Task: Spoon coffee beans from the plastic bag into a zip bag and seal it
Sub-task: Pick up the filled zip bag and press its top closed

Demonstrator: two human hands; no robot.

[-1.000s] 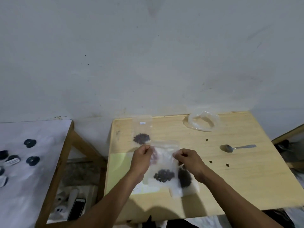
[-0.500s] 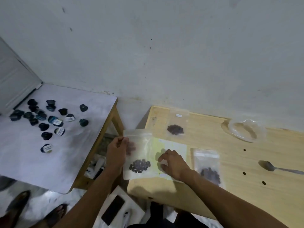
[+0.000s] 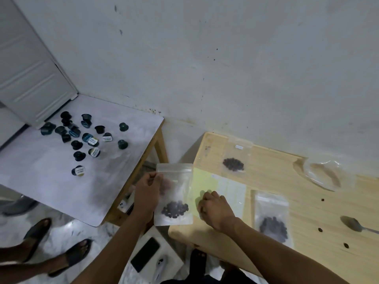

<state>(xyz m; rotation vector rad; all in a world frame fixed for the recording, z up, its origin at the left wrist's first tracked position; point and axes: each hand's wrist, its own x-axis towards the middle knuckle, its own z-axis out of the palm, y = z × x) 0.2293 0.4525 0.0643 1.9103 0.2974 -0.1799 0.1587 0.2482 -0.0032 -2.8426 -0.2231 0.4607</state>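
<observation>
My left hand (image 3: 146, 194) pinches the top left edge of a clear zip bag (image 3: 176, 187) with dark coffee beans at its bottom, held upright off the left edge of the wooden table (image 3: 320, 218). My right hand (image 3: 215, 210) rests fingers-down on a pale green sheet (image 3: 202, 181) at the table's left side; whether it grips anything is hidden. Two more zip bags with beans lie flat: one at the back (image 3: 235, 158), one near the front (image 3: 271, 216). The crumpled clear plastic bag (image 3: 326, 175) sits at the back right. A metal spoon (image 3: 354, 224) lies at the right edge.
A white table (image 3: 61, 177) on the left holds several dark coffee capsules (image 3: 82, 136). Below, a black phone (image 3: 145, 254) lies on a white box on the floor. Another person's sandalled feet (image 3: 53, 249) stand at lower left. Small holes dot the wooden tabletop.
The view swung left. My left hand carried the bean-filled zip bag leftward off the table's edge; my right hand let go of it and settled on the green sheet.
</observation>
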